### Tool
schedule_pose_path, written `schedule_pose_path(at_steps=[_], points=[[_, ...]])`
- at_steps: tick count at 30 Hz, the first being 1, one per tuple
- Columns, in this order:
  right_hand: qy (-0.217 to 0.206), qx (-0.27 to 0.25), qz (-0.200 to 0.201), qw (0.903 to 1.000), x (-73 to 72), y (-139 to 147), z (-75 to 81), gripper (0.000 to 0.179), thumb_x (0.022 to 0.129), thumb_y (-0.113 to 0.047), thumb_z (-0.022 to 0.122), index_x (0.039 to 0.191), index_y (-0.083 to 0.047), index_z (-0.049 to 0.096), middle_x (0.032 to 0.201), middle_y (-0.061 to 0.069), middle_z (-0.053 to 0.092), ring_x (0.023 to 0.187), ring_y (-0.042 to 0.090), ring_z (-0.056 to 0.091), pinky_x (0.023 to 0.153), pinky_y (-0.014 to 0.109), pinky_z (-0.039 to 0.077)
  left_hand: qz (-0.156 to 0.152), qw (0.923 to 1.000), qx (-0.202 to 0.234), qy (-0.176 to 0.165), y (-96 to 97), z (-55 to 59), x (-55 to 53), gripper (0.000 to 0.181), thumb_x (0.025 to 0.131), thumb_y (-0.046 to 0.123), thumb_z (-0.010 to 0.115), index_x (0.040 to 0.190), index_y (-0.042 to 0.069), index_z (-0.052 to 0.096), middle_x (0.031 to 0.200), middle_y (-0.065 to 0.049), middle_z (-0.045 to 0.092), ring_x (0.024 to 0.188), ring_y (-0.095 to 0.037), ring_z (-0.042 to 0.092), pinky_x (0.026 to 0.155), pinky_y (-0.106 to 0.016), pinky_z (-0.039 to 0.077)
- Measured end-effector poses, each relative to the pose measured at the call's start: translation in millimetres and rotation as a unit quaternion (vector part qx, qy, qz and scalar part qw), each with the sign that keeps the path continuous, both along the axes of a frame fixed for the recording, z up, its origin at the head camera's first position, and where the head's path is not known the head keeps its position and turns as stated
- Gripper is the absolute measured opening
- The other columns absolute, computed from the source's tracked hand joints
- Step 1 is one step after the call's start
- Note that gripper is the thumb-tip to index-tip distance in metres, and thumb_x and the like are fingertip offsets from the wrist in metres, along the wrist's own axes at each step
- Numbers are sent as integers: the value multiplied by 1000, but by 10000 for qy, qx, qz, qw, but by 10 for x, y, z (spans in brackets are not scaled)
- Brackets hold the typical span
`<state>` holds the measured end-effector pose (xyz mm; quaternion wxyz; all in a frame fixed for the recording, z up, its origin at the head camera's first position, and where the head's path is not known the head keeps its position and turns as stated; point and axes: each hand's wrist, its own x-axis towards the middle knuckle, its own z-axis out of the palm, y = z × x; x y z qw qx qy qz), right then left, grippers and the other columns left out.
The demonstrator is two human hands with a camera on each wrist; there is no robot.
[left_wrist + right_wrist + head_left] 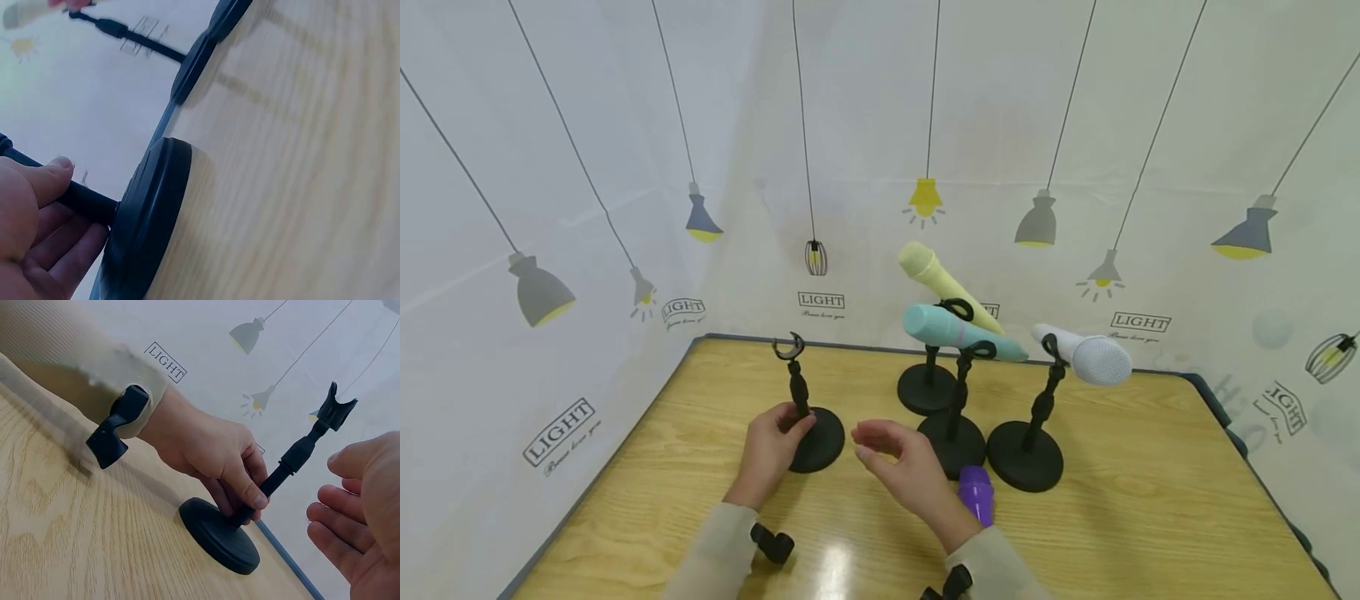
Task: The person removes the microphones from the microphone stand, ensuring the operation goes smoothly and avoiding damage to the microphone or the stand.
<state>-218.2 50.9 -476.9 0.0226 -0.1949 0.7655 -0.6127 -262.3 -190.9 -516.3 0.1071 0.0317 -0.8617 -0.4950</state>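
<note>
Left hand (772, 444) grips the empty black stand (825, 442) by its post (798, 387); right hand (908, 468), fingers curved on nothing, is apart from it. Purple microphone (976, 493) lies right of the right hand (the nearer one), long axis running roughly front to back

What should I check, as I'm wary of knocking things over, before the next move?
1. Left hand grips the bare stand by its pole: ok.
2. That stand's clip is free: ok, nothing sits in it.
3. Its base is fully flat on the table: cannot tell.
4. Right hand is free: ok, it holds nothing.
5. Purple mic is in full view: not ok, its lower end is hidden.
6. Yellow mic, teal mic and white mic are held up off the table: ok.
</note>
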Motion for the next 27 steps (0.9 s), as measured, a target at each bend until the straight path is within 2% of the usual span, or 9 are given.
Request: schedule_pose_path(at_steps=[7, 15, 22, 27], points=[[-24, -44, 98, 9999, 0, -66, 15, 32, 104, -16, 74, 133, -2, 72, 130, 15, 77, 123, 35, 73, 103, 40, 62, 225, 9996, -153, 24, -206, 33, -102, 26, 105, 19, 74, 125, 2, 76, 123, -18, 79, 115, -36, 75, 101, -54, 61], [7, -45, 192, 9998, -3, -143, 12, 33, 104, -14, 73, 133, 1, 71, 130, 16, 77, 123, 36, 73, 104, 41, 61, 500, 9982, -290, -152, -423, 50, -242, 33, 107, 21, 70, 131, -1, 72, 128, -24, 75, 120, -40, 72, 105, -58, 59], [9, -26, 239, 9997, -26, -181, 23, 34, 105, -16, 72, 134, 2, 70, 131, 17, 77, 124, 36, 72, 105, 42, 61, 535, 9978, -351, -158, -548, 77, -331, 36, 108, 22, 69, 135, -3, 70, 131, -25, 74, 121, -42, 71, 104, -58, 59], [-150, 3, 273, 9995, -43, -206, 8, 31, 106, -14, 71, 135, -3, 71, 131, 15, 76, 124, 33, 73, 104, 38, 62, 550, 9977, -370, -125, -622, 96, -387, 37, 108, 22, 69, 134, -4, 71, 131, -27, 73, 121, -44, 70, 104, -59, 58]])
